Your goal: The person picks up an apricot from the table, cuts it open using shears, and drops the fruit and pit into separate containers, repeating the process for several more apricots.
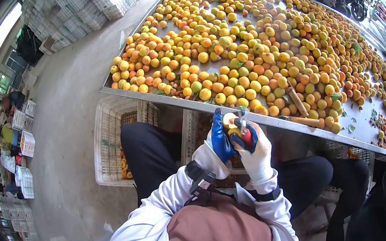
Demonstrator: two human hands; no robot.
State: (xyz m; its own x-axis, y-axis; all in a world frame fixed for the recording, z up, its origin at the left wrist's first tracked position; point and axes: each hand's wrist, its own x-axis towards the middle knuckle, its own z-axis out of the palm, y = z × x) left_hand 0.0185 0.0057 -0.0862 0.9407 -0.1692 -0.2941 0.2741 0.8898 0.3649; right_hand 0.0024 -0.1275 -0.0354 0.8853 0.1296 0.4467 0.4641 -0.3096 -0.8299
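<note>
A broad metal table point(190, 103), smooth and straight-edged, carries round, smooth-skinned fruit point(206, 95) in yellow, orange and some green, too many to count. Beneath its near edge, left of the person's legs, one pale plastic crate point(104, 157) with slotted walls holds orange fruit pieces point(124, 166). Two gloved hands meet just beside the table's near edge. The left hand point(222, 141), in a shiny blue-coated glove, has its fingers raised and partly curled beside one cut fruit point(230, 119); how firmly it grips cannot be told. The right hand point(256, 148), in white knit with blue on the fingers, is curled closed around one red-handled metal tool point(248, 136). The cut fruit, its pale round face showing, sits between the hands, by the tool's metal end. Two cylindrical wooden handles point(298, 102) lie among the whole fruit near the table edge.
</note>
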